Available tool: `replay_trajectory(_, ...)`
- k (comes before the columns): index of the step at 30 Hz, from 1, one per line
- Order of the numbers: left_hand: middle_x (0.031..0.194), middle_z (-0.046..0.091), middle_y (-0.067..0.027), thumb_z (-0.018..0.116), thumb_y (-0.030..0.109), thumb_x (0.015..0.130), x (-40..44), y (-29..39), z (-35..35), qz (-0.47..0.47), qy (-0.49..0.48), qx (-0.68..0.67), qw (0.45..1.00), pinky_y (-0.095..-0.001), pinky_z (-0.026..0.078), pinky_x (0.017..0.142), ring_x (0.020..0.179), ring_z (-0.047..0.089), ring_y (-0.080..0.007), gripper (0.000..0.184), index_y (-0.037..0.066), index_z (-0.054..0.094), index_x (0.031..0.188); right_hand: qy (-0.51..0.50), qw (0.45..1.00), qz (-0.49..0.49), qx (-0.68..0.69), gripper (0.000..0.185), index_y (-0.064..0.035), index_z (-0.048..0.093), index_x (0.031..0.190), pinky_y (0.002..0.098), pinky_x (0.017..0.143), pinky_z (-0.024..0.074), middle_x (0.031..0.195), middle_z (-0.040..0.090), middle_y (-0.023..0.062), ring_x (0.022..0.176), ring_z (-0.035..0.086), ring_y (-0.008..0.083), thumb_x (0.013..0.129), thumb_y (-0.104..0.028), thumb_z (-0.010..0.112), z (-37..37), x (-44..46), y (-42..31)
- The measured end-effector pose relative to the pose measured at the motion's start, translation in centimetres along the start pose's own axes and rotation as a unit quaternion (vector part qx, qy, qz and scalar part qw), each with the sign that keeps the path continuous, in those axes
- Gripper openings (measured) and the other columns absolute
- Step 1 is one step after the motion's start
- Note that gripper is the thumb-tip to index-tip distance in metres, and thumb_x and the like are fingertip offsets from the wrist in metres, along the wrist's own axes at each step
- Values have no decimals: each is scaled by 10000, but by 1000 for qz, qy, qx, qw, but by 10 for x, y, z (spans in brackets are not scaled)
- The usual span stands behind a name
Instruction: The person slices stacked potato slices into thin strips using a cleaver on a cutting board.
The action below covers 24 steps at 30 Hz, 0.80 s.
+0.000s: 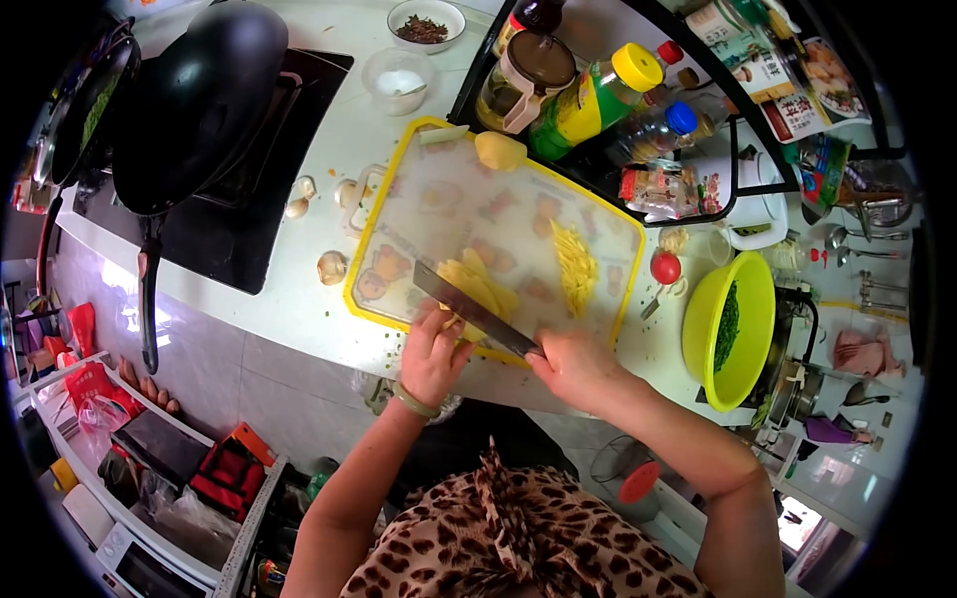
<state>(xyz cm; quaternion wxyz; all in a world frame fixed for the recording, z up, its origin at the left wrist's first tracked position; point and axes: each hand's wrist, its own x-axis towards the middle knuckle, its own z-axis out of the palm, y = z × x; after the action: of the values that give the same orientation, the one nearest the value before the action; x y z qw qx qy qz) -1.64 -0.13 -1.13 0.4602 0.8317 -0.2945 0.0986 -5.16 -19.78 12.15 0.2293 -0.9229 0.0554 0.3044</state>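
Our right fingers (pixel 550 361) wrap the knife (pixel 471 307); left fingers (pixel 436 332) curl by the yellow slices (pixel 477 281), can't tell if pinching; strips (pixel 575 271) sit right, probably for space

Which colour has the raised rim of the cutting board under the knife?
The cutting board's rim is yellow, seen best in the head view.

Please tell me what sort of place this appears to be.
It looks like a kitchen, perhaps a home one: there is a wok over a cooktop, a knife in the right hand above a board, and bottles.
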Motion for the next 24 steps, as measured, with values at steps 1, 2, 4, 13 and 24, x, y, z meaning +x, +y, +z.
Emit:
replay_trajectory(1, 1114, 555, -137, 781, 63, 647, 0, -1, 0, -1, -5, -2, 1000, -405, 481, 797, 962, 552, -336, 448, 32, 574, 1042, -8, 1000, 11, -2, 242, -21, 566, 828, 484, 641, 466, 729, 622, 174, 700, 605, 387, 897, -250, 529, 0, 3, -3)
replay_trajectory(2, 1114, 555, -134, 780, 62, 643, -1, -1, 0, -2, -10, -5, 1000, -403, 483, 795, 958, 554, -336, 455, 34, 572, 1047, -17, 1000, 23, -3, 242, -21, 568, 839, 484, 647, 466, 735, 625, 172, 707, 607, 384, 900, -252, 526, 0, 5, -5)
replay_trajectory(4, 1109, 553, -150, 784, 46, 630, -1, -1, -1, -4, -12, -8, 1000, -408, 483, 813, 979, 558, -345, 460, 26, 574, 1039, -27, 999, 29, 7, 245, -21, 569, 846, 485, 653, 465, 739, 626, 172, 713, 607, 384, 901, -255, 524, -2, 9, -7)
replay_trajectory(13, 1113, 553, -148, 771, 36, 621, 2, -1, -6, -7, -31, -26, 999, -401, 486, 809, 984, 559, -348, 460, 28, 572, 1037, -47, 998, 21, 19, 237, -9, 561, 853, 499, 640, 461, 733, 621, 193, 702, 607, 391, 906, -235, 513, 2, 21, -10)
replay_trajectory(24, 1132, 550, -153, 763, 34, 650, 0, 1, 2, -7, -3, -14, 1000, -428, 483, 812, 1002, 554, -369, 420, 35, 560, 1017, 74, 994, -36, 73, 203, -8, 525, 861, 486, 623, 464, 740, 618, 201, 704, 606, 394, 886, -209, 521, 34, 52, -7)
